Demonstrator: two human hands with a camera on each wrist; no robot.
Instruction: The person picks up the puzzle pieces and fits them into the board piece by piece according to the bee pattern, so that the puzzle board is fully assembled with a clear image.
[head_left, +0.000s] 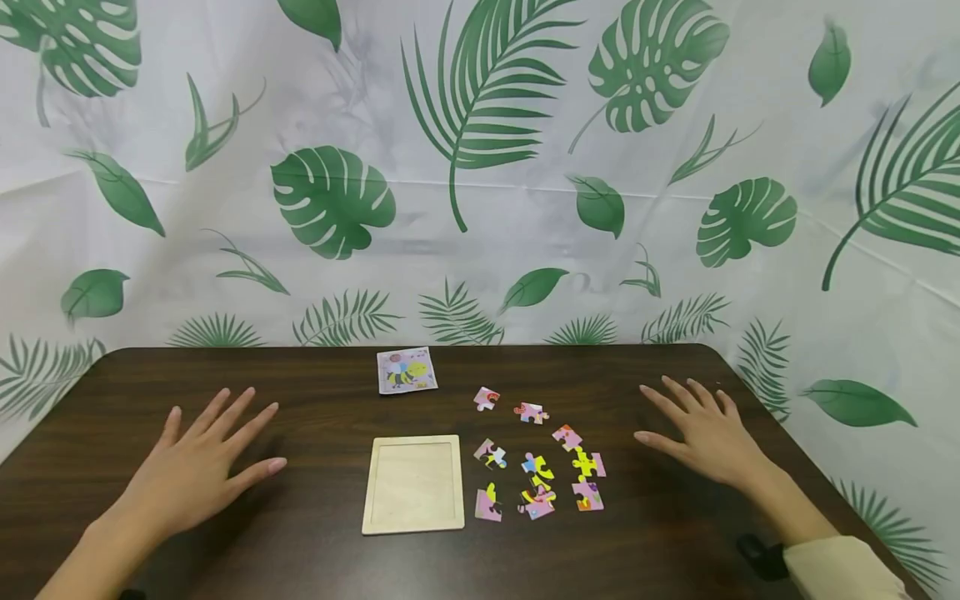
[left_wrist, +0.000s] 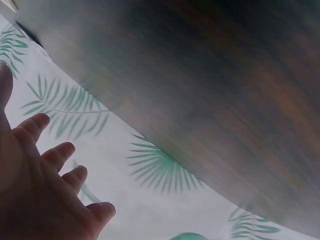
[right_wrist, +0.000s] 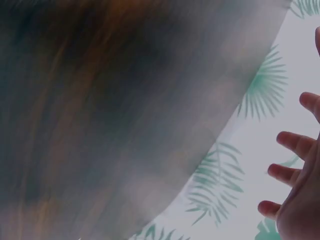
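over a table (head_left: 300, 542), the left hand (head_left: 197, 471) and right hand (head_left: 708, 442) are hovering splayed, flanking a tray (head_left: 416, 483) and puzzle pieces (head_left: 589, 497).

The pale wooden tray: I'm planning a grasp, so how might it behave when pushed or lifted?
The tray will probably stay stiff, since it looks like wood with straight edges. Its thin profile suggests it is fairly light. Lying flat on the table, it would likely slide rather than roll or tip.
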